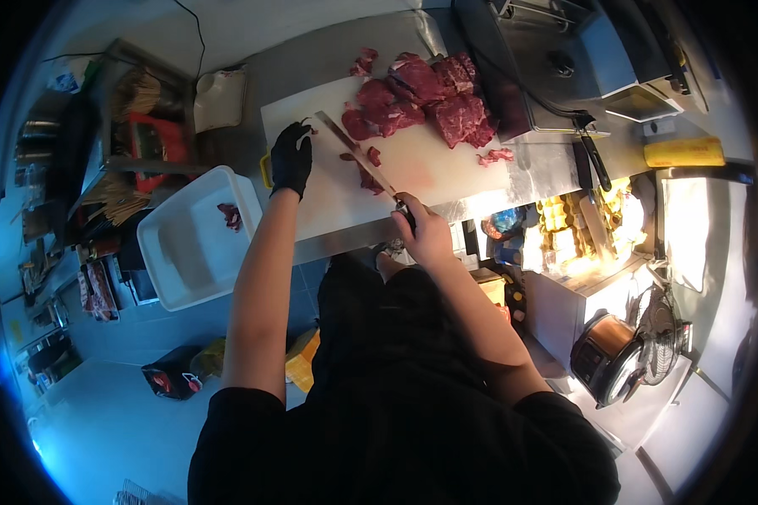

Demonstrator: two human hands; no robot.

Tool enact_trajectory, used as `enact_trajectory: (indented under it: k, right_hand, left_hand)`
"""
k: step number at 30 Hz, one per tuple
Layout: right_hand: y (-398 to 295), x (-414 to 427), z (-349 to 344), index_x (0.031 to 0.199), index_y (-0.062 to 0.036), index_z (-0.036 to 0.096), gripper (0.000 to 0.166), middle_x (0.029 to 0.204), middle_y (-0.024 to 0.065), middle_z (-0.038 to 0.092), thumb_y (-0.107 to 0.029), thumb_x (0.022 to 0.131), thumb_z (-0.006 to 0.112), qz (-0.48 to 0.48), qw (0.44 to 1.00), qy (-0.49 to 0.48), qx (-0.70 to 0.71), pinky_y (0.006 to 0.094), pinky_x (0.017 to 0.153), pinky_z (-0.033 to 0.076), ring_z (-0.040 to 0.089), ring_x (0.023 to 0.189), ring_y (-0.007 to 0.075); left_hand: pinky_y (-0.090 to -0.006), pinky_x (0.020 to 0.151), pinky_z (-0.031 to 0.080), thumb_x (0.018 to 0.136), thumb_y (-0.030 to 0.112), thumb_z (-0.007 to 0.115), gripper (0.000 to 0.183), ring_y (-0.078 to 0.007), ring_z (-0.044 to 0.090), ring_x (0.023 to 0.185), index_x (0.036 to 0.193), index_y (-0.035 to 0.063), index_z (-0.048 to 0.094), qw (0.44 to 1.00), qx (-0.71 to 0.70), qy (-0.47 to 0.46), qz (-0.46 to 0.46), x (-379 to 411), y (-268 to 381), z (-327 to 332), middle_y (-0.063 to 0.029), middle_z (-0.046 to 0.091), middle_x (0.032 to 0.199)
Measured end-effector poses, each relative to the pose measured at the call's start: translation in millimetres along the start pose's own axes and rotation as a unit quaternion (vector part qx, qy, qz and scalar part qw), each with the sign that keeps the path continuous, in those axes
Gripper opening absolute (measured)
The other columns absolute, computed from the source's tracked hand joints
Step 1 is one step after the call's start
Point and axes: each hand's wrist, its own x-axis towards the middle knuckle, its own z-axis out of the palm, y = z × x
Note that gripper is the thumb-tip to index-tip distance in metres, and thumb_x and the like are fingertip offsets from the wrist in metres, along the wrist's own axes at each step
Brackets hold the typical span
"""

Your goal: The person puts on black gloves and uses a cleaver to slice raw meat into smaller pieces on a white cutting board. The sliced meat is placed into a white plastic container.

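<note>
My right hand [424, 232] is bare and wraps the dark handle of a long-bladed knife [360, 154]. The blade slants up and left across a white cutting board [316, 208], above a dark strip of raw red meat [370, 180]. My left hand [292, 158], in a black glove, is over the board's left edge with thumb and fingers apart. By its fingertips lies a tiny meat scrap [314, 131]. Large chunks of raw red meat [417, 82] are heaped on the board's far right part. A smaller trimming [495, 157] rests at its right edge.
A white plastic tub [192, 278] holding a piece of meat [230, 216] stands left of my forearm. Behind it is a metal rack [158, 165]. A white tray [220, 100] sits back left. Right of the board are a steel basin [549, 82] and a black handle [596, 163].
</note>
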Motion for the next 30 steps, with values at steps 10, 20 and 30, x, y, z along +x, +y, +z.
enact_trajectory:
  k: [10, 20, 30]
  right_hand:
    - [5, -15, -9, 0.132, -0.0096, 0.060, 0.036, 0.092, 0.0229, 0.073, -0.027, 0.101, 0.065, 0.052, 0.994, -0.011, 0.098, 0.0471, 0.073, 0.057, 0.072, 0.085, 0.0421]
    - [9, 1, 1, 0.131, -0.0127, 0.054, 0.033, 0.071, 0.0043, 0.053, -0.039, 0.112, 0.045, 0.262, 0.745, -0.127, 0.600, 0.0264, 0.042, 0.040, 0.044, 0.046, 0.0121]
    - [119, -85, 1, 0.113, -0.0184, 0.049, 0.037, 0.063, 0.0039, 0.050, -0.055, 0.108, 0.045, 0.344, 0.734, -0.136, 0.569, 0.0306, 0.041, 0.038, 0.043, 0.043, 0.0150]
  left_hand:
    - [-0.0434, 0.094, 0.054, 0.095, 0.029, 0.069, 0.028, -0.0326, 0.068, 0.104, 0.116, 0.0108, 0.073, 0.985, 0.108, -0.099, -0.094, -24, 4, 19, -0.0127, 0.070, 0.121]
    - [-0.0440, 0.106, 0.047, 0.105, 0.047, 0.054, 0.048, -0.0273, 0.064, 0.117, 0.128, 0.0065, 0.067, 0.414, -0.749, -0.284, -0.431, -56, 73, 8, -0.0102, 0.071, 0.124]
    - [-0.0493, 0.100, 0.049, 0.085, 0.013, 0.073, 0.036, -0.0400, 0.063, 0.108, 0.120, 0.0063, 0.067, 0.990, -0.001, -0.139, 0.032, -61, 84, 49, -0.0179, 0.068, 0.115]
